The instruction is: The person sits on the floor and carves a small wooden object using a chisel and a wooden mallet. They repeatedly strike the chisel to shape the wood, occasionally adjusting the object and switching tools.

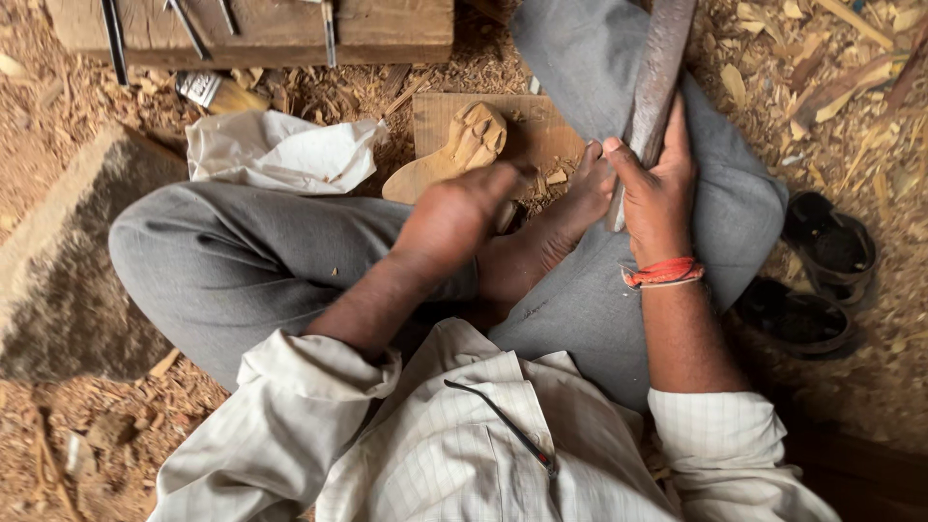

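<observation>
Woodcarving workshop: floor w/ wood chips (802,58), chisels (188,27) on plank, half-carved wooden piece (454,155).

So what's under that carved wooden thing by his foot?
The carved piece lies on a flat wooden board, with wood shavings around. The left hand hides its near end.

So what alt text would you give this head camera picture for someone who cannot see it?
A person sits cross-legged on a floor of wood shavings, the right hand gripping a long dark wooden mallet and the left hand reaching toward a partly carved wooden piece held by a bare foot. Black sandals lie alongside.
</observation>
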